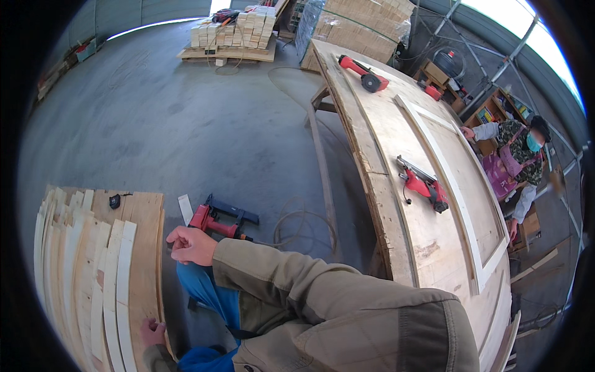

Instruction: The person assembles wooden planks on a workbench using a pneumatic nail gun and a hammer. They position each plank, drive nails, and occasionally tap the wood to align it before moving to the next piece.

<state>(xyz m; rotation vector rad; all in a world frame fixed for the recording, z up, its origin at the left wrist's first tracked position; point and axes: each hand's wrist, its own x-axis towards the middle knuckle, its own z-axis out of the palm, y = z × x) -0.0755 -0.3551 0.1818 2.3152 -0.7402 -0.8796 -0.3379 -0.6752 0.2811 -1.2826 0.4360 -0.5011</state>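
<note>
Down at the bottom edge, the left hand (150,332) rests on the near edge of a plywood sheet (145,248), fingers curled over that edge; whether it grips or only leans there cannot be told. Stacked on the sheet, fanned out to the left, lie pale wooden slats (93,273), long and thin, overlapping one another. Just above, the right hand (192,245) sits at the sheet's right edge, fingers bunched together in a loose fist; whatever it may be pinching is too small to make out. The olive sleeve (279,279) runs back from it across a blue trouser knee (207,291).

Just beyond that right hand, on the concrete floor (186,124), lies a red nail gun (214,220) with a dark magazine, and a hose coil (304,226) loops beside it. A small dark object (114,200) sits at the far end of the sheet.

To the right, the long tabletop (396,204) carries a pale wooden frame (462,204), a second red nail gun (424,183) and, farther up, a red power tool (365,74). A co-worker in camouflage (517,149) stands at its far side, one hand on the frame. Farthest off, a pallet of stacked timber (232,34).
</note>
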